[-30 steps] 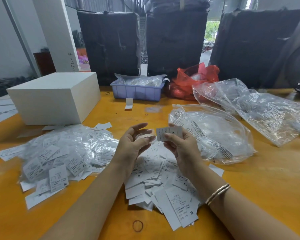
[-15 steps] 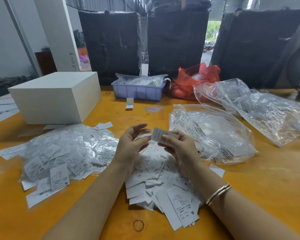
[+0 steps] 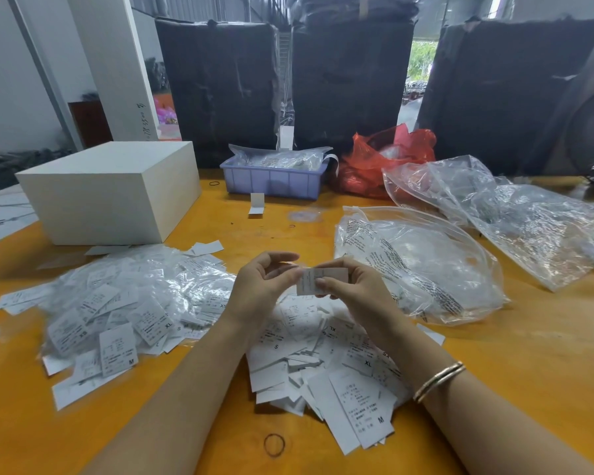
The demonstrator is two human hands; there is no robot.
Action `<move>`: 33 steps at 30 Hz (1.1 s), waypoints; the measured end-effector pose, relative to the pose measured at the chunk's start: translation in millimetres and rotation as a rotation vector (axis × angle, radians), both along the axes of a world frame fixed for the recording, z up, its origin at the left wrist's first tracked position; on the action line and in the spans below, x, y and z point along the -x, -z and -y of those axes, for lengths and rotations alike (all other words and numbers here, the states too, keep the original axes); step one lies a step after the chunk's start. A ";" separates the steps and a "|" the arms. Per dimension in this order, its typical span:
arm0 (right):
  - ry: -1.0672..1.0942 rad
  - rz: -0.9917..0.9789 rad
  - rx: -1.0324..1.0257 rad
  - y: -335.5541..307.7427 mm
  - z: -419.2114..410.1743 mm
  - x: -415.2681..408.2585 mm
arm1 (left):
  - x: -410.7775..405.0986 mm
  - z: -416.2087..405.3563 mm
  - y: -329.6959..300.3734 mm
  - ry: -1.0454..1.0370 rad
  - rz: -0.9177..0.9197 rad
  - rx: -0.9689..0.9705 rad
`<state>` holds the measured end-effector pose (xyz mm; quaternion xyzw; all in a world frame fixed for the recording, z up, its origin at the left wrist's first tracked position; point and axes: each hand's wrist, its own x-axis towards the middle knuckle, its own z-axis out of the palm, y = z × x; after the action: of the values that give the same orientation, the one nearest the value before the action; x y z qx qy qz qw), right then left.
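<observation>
Above the yellow table point(image 3: 494, 365) my right hand point(image 3: 354, 289) pinches a small white printed size label point(image 3: 319, 281) between thumb and fingers. My left hand point(image 3: 261, 286) is close beside it, fingers curled loosely, its fingertips at the label's left edge; whether they grip it I cannot tell. Under both hands lies a loose pile of white size labels point(image 3: 323, 365) marked S, M and XL. To the left spreads a second heap of labels in small clear sleeves point(image 3: 117, 310).
A white box point(image 3: 110, 193) stands at the back left. A blue tray point(image 3: 271, 180) with clear bags and a red bag point(image 3: 384, 159) sit at the back. Large clear plastic bags point(image 3: 426, 265) lie right. A rubber band point(image 3: 274, 444) lies near the front edge.
My right hand has brought the label down and left toward my left hand, whose fingers have curled in until the two hands meet at the label.
</observation>
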<state>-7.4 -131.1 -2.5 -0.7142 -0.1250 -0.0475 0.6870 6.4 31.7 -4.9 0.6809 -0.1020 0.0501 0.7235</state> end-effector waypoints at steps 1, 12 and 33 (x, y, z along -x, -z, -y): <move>-0.008 0.013 0.009 -0.1 -0.1 0.0 | 0.2 0.5 1.0 0.014 0.006 -0.036; 0.075 0.114 0.114 4.8 3.9 -3.3 | -1.4 -7.3 -2.1 0.018 0.024 -0.177; 0.089 0.244 -0.025 0.5 2.3 -1.6 | 1.1 -3.5 -2.6 0.032 0.057 -0.077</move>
<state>-5.8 -133.5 -3.0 -0.6994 -0.1752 -0.1659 0.6728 5.3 35.3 -2.4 0.7046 -0.1353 0.0542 0.6944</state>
